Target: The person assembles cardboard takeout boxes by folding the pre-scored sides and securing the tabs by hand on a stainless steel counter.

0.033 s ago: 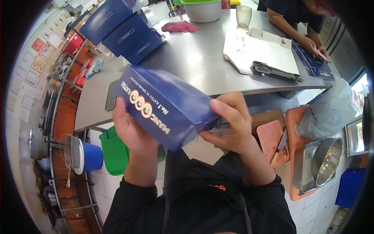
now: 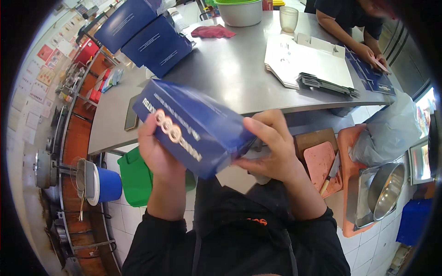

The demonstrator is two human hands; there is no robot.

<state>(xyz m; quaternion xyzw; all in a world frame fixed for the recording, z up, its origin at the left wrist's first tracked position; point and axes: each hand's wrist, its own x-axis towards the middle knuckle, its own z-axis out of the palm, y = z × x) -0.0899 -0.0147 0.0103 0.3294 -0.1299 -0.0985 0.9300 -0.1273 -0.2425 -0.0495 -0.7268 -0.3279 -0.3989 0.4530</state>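
Observation:
A blue printed cardboard box is held up in front of my chest, tilted, its lettered side turned toward me. My left hand wraps its lower left side, the thumb lying on the printed face. At the box's right end, my right hand pinches the cardboard between thumb and fingers. A pale flap hangs below that end. The box is slightly smeared by motion, and its underside is hidden from view.
On the steel table stand stacked blue boxes, a pile of flat white cartons, a red cloth and a cup. A co-worker's hands are at the far right. A knife lies on a pink cutting board.
The box has turned slightly in my hands and shifted a little. My left thumb now lies further over its printed face. The stacked boxes and cartons have stayed put.

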